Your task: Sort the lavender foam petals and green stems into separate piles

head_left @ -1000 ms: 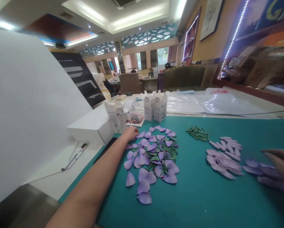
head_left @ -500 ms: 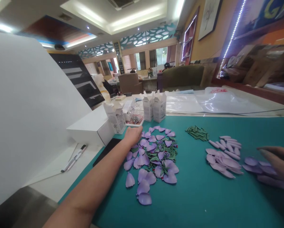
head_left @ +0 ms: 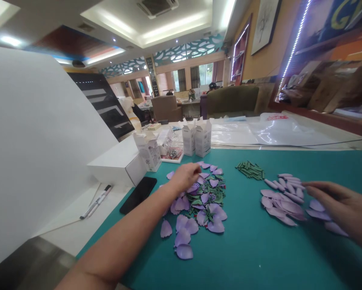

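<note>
A heap of purple petals and green leaf pieces (head_left: 203, 199) lies on the teal cutting mat (head_left: 253, 245). My left hand (head_left: 185, 176) rests on the heap's upper left part, fingers curled down onto the petals; what they hold is hidden. My right hand (head_left: 342, 205) hovers with fingers stretched out over a second group of purple petals (head_left: 285, 197) at the right. A small pile of green stem pieces (head_left: 251, 169) lies behind those.
White cartons (head_left: 196, 137) and a tray of small parts (head_left: 172, 154) stand at the mat's far edge. A white box (head_left: 119, 165), a black phone (head_left: 138, 195) and two pens (head_left: 95, 201) lie at the left, beside a large white board (head_left: 32, 141). Clear plastic sheets (head_left: 274, 133) cover the far table.
My left hand moved right from the heap's far left edge onto the petals. My right hand came in further from the right over the right petals. The phone is uncovered.
</note>
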{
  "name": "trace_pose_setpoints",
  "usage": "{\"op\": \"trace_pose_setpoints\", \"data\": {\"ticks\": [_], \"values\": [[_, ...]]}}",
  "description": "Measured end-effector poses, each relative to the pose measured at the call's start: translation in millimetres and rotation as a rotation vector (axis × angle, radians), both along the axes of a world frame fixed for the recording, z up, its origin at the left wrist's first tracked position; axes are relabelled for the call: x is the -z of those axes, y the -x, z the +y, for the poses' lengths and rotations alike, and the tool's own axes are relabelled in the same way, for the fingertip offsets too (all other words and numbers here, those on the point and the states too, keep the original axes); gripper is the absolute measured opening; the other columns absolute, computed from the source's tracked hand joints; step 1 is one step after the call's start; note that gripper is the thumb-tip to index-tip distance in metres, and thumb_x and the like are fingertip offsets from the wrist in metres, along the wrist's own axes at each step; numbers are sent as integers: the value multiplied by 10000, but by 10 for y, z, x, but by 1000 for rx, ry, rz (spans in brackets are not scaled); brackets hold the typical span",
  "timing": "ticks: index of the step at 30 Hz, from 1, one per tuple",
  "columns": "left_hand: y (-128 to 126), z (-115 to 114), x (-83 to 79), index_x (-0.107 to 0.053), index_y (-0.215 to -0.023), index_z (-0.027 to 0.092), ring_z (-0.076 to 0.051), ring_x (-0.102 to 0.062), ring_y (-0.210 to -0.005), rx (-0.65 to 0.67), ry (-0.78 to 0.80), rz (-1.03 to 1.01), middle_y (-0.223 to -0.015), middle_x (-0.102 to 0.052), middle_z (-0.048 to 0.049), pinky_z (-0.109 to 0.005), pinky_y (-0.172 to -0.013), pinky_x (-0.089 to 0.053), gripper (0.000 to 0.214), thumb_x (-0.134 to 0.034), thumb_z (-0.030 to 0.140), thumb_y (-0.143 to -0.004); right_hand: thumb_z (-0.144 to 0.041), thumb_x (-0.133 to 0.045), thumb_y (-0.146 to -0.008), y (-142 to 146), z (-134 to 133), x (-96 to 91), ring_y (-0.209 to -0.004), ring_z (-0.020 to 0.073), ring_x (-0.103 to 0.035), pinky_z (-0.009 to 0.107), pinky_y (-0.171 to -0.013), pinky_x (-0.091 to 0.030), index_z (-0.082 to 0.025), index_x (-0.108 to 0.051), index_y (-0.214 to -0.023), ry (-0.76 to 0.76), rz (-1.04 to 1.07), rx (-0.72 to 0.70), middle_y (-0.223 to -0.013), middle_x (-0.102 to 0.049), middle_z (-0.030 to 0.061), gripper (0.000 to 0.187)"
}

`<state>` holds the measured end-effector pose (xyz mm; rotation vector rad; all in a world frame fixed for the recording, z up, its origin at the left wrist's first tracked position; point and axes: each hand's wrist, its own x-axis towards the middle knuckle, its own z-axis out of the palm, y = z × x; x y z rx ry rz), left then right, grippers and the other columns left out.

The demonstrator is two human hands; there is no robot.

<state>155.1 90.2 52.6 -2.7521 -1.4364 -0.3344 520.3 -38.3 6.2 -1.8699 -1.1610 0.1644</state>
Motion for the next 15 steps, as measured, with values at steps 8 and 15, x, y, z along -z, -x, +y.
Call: {"op": "trace_pose_setpoints", "data": {"ticks": [8, 15], "values": [[-784, -788, 60, -607, -939, 183, -150, -597, -832, 368, 196, -190, -935, -675, -26, -230, -710, -461, 85, -541, 173, -886, -571, -729, -619, 862, -17, -79, -855, 253, -664, 354, -761, -551, -222, -720, -929, 250, 388, -739, -913, -725, 89, 467], [-789, -886, 9, -624, -963, 188, -150, -605, -832, 370, 281, -316, -950, -683, -30, -244, -760, -481, 103, -569, 238, -892, -615, -630, -711, 911, -51, -176, -691, 187, -590, 293, -628, -495, -206, -692, -728, 223, 209, -764, -703, -658, 45, 414]]}}
